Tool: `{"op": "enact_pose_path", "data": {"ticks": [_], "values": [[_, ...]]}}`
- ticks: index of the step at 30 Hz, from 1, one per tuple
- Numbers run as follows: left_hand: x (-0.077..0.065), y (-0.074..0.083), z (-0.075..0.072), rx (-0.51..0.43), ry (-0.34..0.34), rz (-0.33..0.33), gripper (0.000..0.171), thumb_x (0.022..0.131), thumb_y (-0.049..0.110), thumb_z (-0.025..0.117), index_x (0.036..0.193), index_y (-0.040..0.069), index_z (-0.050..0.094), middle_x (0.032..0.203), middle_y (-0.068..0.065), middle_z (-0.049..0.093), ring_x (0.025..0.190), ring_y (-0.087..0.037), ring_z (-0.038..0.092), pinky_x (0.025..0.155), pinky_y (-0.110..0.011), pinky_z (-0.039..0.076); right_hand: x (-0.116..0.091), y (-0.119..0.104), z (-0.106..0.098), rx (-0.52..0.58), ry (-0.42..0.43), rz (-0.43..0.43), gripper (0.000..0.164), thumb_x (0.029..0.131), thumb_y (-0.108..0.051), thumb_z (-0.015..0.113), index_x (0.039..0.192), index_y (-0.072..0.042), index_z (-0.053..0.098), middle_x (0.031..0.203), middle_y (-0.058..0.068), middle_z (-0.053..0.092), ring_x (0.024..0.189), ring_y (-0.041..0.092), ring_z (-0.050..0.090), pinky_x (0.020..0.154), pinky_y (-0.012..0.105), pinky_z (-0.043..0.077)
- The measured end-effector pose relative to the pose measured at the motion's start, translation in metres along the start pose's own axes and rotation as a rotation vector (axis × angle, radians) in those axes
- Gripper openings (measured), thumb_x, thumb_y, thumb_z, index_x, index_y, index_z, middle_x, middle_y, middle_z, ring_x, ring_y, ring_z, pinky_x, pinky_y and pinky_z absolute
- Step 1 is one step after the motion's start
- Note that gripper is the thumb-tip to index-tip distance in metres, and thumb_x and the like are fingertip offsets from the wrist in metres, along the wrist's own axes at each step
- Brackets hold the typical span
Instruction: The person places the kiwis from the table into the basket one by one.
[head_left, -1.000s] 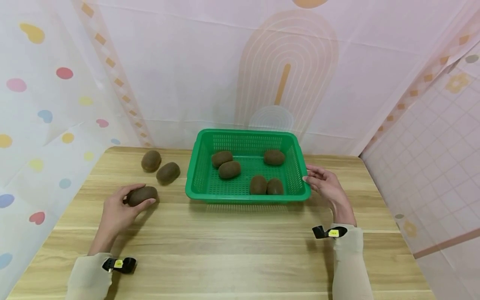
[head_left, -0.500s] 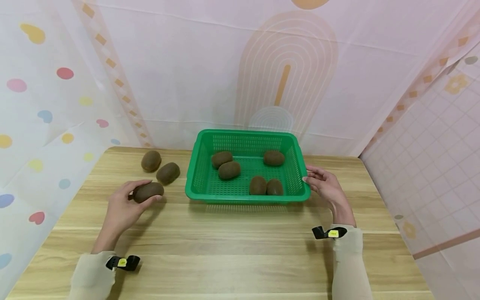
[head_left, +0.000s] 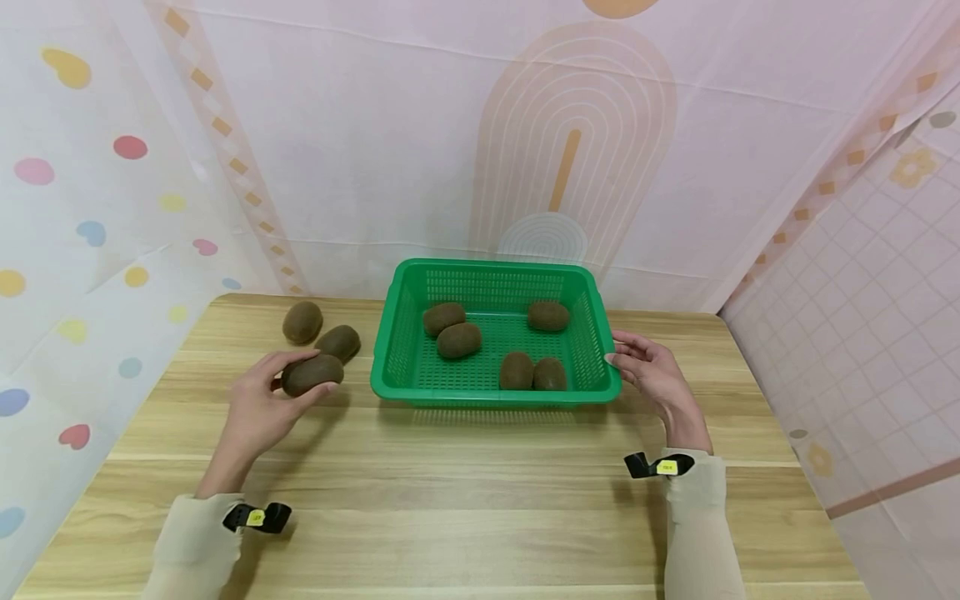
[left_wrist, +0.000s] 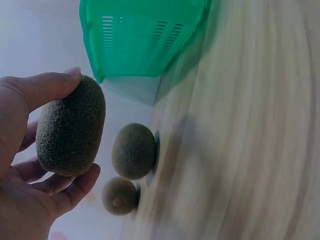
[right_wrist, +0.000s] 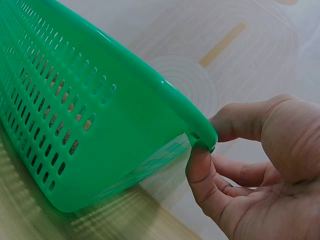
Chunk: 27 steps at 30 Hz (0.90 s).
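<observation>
My left hand (head_left: 262,406) grips a brown fuzzy kiwi (head_left: 312,376) between thumb and fingers; the left wrist view shows this kiwi (left_wrist: 72,127) raised off the table. Just behind it lie two loose kiwis, one nearer (head_left: 340,342) and one farther (head_left: 302,322). To the right stands a green plastic basket (head_left: 495,395) with several kiwis inside, among them a kiwi (head_left: 548,316) at the back right. My right hand (head_left: 660,379) pinches the basket's right rim; thumb and forefinger meet on the rim (right_wrist: 200,125) in the right wrist view.
The wooden table (head_left: 450,500) stretches in front of the basket. A patterned cloth wall (head_left: 360,150) rises close behind the basket and the loose kiwis, and more printed cloth hangs at both sides.
My left hand has moved right and slightly away from me with its kiwi, which now partly covers the nearer loose kiwi. The right hand and the basket have stayed in place.
</observation>
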<state>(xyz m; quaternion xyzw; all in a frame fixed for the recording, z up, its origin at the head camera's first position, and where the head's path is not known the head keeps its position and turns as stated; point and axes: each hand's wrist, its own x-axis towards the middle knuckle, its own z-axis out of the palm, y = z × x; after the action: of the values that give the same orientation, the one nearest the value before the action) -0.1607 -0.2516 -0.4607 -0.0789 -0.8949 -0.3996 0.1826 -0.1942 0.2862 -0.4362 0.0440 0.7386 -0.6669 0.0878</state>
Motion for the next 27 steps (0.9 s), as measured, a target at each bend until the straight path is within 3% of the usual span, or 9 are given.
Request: {"op": "enact_pose_path", "data": {"ticks": [27], "values": [[0.026,0.035,0.011,-0.073,0.0,0.097,0.049,0.081,0.018,0.09,0.127,0.017,0.073,0.117,-0.006,0.07,0.093,0.002,0.058,0.076,-0.006,0.046,0.0,0.0,-0.001,0.015,-0.012,-0.02,0.058,0.101,-0.002,0.06,0.154,0.006,0.038,0.112,-0.004,0.061,0.099,0.001,0.064,0.085,0.016,0.058]]}}
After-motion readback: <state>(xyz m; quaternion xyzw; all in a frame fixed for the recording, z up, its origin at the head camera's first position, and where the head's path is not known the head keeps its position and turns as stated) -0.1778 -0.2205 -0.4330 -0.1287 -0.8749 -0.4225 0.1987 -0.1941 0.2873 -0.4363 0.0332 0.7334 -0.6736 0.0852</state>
